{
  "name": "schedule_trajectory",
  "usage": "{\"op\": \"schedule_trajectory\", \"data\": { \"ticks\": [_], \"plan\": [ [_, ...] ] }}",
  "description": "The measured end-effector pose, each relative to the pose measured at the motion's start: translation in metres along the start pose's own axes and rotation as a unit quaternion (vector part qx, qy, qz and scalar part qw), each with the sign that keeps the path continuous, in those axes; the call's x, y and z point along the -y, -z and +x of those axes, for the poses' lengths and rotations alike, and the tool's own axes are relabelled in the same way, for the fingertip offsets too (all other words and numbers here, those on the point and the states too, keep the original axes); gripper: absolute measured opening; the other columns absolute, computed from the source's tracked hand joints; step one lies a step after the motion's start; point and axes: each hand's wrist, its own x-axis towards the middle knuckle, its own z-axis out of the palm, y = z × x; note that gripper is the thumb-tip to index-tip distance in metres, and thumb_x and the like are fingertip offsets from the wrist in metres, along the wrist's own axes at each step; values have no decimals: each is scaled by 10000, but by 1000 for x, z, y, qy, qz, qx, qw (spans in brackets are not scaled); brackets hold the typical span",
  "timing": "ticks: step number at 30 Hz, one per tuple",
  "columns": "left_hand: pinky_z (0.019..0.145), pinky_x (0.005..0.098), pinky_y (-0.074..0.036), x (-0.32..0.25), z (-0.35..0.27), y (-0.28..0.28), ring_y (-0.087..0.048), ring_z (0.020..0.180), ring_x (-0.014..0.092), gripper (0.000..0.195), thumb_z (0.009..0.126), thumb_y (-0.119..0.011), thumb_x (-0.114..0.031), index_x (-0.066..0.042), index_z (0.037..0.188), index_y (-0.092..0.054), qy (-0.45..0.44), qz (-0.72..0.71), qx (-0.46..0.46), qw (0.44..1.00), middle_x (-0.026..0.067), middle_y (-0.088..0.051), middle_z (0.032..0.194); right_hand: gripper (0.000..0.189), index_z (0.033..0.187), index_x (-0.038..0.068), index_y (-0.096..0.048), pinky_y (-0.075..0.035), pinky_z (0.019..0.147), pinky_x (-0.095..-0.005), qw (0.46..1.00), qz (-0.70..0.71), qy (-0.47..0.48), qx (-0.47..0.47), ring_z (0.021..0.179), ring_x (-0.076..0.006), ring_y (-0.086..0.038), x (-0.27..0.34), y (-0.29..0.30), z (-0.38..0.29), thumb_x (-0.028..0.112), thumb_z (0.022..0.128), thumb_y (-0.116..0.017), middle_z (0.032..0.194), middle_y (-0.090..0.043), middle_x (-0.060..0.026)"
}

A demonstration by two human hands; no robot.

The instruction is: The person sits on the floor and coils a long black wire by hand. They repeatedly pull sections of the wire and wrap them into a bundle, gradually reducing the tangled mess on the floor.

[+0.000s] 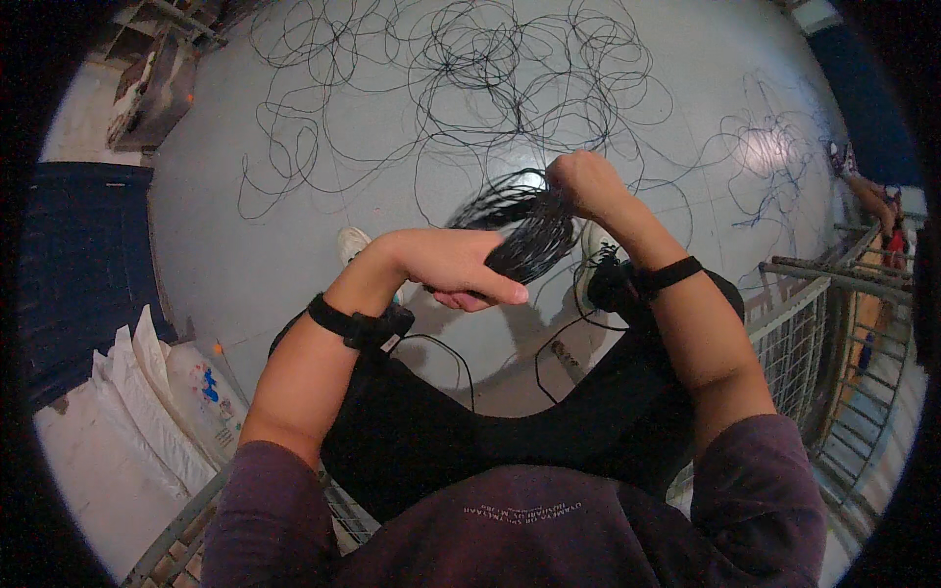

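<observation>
A bundle of thin black cord or wire (540, 242) hangs in loops between my two hands, above the floor and between my shoes. My right hand (584, 184) is a fist closed around the top of the bundle. My left hand (463, 264) lies against the bundle's lower left side, thumb stretched along it and the other fingers curled underneath. Part of the loops at the left is blurred. Whether the left fingers close fully around the strands is hidden. Each forearm wears a black strap.
Loose tangled black cord (478, 66) spreads over the grey floor ahead. A bluish tangle (772, 162) lies at the right, near another person's leg (871, 198). Metal mesh racks (794, 331) stand at my right. White sacks (169, 397) and a dark blue panel (92, 257) are at left.
</observation>
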Motion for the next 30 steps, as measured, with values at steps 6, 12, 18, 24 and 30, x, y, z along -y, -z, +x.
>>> {"op": "schedule_trajectory", "data": {
  "ticks": [6, 12, 18, 24, 30],
  "plan": [
    [593, 454, -512, 39, 17, 23, -650, 585, 333, 495, 923, -625, -346, 114, 742, -632, 108, 367, -266, 885, 217, -647, 652, 332, 810, 8, -675, -515, 662, -471, 995, 76, -37, -55, 737, -390, -650, 5, 24, 5, 325, 910, -675, 729, -670, -186],
    [721, 484, -517, 51, 8, 49, -661, 810, 441, 526, 920, -661, -445, 75, 841, -650, 54, 273, -571, 772, 260, -680, 827, 283, 953, 6, -674, -520, 698, -442, 933, 359, 27, -10, 791, -349, -689, 25, 38, 5, 272, 975, -580, 848, -721, -154],
    [409, 241, -337, 23, 10, 41, -470, 444, 60, 519, 851, -777, -502, -77, 634, -571, -193, -108, -617, 755, -10, -527, 556, 170, 1051, 21, -582, -542, 743, -422, 904, 392, 165, -37, 819, -300, -713, 81, 35, -5, 163, 959, -584, 869, -728, -124],
    [421, 242, -318, 9, 11, 35, -433, 470, 68, 280, 911, -724, -260, -67, 805, -549, -306, -166, -620, 703, -19, -494, 601, 178, 1116, 7, -576, -532, 732, -349, 874, 446, 188, 28, 789, -235, -699, 113, 42, -21, 129, 1014, -496, 847, -740, -86],
    [578, 277, -352, 3, -11, 42, -400, 519, 88, 264, 1029, -554, -271, -116, 839, -456, -462, -315, -392, 730, -41, -381, 589, 289, 981, 8, -645, -521, 756, -394, 878, 347, 233, 234, 782, -279, -679, 101, 13, -20, 220, 1044, -459, 857, -743, -70]
  ]
}}
